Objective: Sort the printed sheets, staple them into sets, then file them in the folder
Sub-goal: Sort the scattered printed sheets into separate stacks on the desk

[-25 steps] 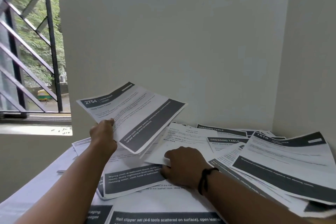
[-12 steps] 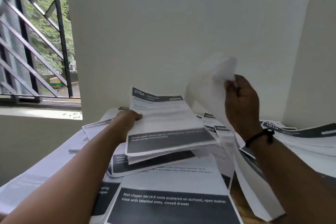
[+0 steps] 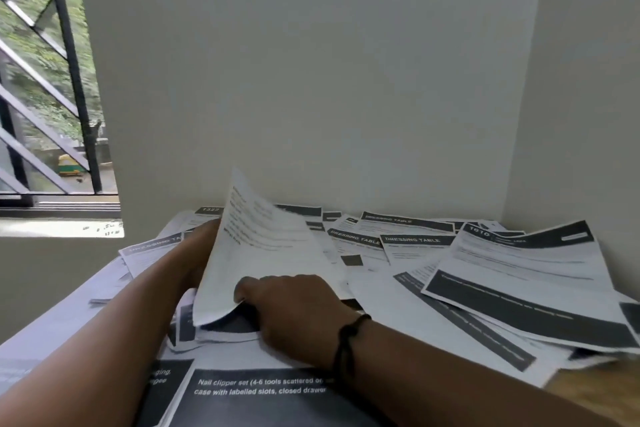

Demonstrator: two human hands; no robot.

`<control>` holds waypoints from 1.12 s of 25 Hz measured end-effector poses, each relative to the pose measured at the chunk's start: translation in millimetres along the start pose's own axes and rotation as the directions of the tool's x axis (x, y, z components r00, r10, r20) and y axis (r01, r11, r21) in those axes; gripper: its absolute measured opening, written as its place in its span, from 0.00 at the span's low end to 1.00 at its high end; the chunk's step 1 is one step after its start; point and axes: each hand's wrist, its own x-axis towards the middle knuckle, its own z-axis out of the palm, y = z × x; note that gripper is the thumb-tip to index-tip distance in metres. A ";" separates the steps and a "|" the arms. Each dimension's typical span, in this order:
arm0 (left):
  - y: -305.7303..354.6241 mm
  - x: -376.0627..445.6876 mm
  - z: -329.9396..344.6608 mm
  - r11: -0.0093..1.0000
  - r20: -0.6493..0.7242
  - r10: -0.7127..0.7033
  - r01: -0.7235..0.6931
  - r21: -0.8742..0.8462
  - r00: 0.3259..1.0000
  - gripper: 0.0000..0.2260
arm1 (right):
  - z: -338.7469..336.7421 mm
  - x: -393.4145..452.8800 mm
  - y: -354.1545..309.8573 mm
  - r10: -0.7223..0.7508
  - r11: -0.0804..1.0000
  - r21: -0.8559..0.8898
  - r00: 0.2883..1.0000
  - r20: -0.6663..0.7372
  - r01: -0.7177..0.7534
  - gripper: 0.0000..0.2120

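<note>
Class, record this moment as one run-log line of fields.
stage: sorting | right hand: holds near edge of lifted sheet | left hand: behind sheet, grip hidden | stapler, folder: not visible

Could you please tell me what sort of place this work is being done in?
Probably a plain indoor room corner, perhaps an office: printed sheets spread over a table against bare walls, beside a barred window.

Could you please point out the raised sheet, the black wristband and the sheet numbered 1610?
raised sheet [image 3: 266,246], head view, on its printed face.
black wristband [image 3: 346,343], head view, on the band across the wrist.
sheet numbered 1610 [image 3: 526,267], head view, on its white middle.
</note>
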 end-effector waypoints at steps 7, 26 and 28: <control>-7.0 6.9 0.0 0.973 0.170 -0.214 0.226 -0.055 0.962 0.14 | -12.2 -3.5 8.7 0.086 0.994 0.067 0.996 0.023 -0.088 0.11; -5.5 6.1 5.9 0.996 0.123 -0.077 0.081 -0.030 0.989 0.24 | -75.0 -70.3 3.4 0.552 0.784 -0.311 0.832 -0.048 -0.538 0.07; -8.6 10.8 5.5 0.995 0.075 -0.060 0.066 -0.079 0.995 0.37 | -88.2 -55.6 0.0 0.542 0.778 -0.276 0.825 -0.161 -0.565 0.05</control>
